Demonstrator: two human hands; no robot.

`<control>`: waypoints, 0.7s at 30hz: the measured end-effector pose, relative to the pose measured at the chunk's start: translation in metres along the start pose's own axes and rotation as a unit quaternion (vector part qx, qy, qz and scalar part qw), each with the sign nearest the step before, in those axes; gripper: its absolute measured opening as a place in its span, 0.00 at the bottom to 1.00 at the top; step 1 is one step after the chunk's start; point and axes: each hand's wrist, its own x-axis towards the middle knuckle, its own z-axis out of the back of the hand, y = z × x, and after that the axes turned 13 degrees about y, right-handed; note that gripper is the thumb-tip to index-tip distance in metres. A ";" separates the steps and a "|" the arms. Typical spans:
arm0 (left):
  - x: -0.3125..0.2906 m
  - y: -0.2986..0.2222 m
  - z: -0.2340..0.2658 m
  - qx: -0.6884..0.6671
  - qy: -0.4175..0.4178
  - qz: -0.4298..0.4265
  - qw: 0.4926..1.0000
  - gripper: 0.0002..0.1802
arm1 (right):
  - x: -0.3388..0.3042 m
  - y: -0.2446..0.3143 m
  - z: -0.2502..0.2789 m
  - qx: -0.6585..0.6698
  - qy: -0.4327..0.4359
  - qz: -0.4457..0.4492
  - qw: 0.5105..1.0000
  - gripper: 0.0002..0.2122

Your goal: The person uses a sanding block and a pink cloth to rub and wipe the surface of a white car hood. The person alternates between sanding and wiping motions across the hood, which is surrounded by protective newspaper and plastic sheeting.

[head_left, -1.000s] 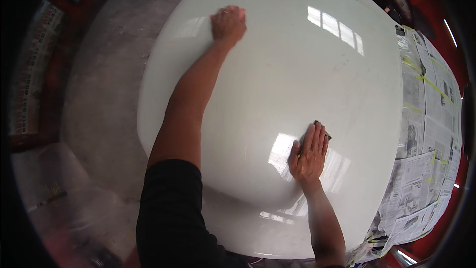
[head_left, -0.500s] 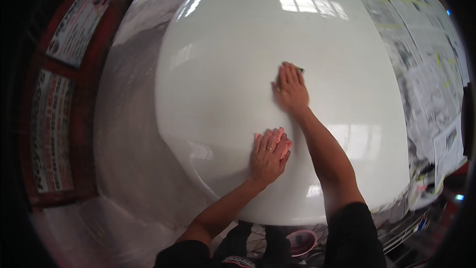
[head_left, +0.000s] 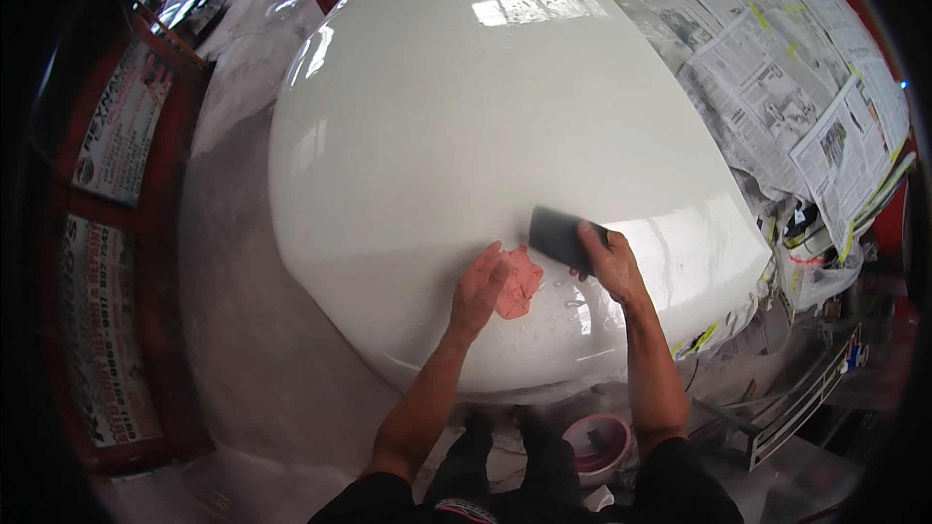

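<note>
A glossy white car hood (head_left: 408, 126) fills the middle of the view. On its near part, my left hand (head_left: 474, 293) grips a crumpled pink cloth (head_left: 520, 283) by its left side, thumb lying over it. To the right, my right hand (head_left: 614, 267) holds a dark grey rectangular sheet of sandpaper (head_left: 563, 237) between thumb and fingers, tilted up above the hood. Its left end is blurred by motion and comes close to the cloth. Small water drops show on the paint just below the two hands.
Taped newspaper (head_left: 767, 87) covers the car beyond the hood's right edge. A pink basin (head_left: 596, 446) with something dark in it stands on the floor by my legs. A metal rack (head_left: 806, 398) is at lower right; red-framed sign boards (head_left: 109, 330) stand left.
My right hand has come back toward me and lifted the sandpaper off the hood. The left hand has shifted slightly left, uncovering more cloth. The view has turned a little.
</note>
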 end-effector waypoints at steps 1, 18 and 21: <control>0.000 -0.004 0.000 0.009 0.004 0.007 1.000 0.35 | -0.010 -0.001 0.000 -0.023 0.029 0.006 0.999 0.22; 0.007 -0.034 -0.040 -0.251 0.134 0.103 0.953 0.41 | 0.026 -0.028 0.015 -0.093 0.265 0.100 0.954 0.17; 0.033 -0.053 -0.033 -0.186 0.032 0.052 0.981 0.37 | 0.050 -0.039 0.038 -0.188 0.057 0.165 0.967 0.20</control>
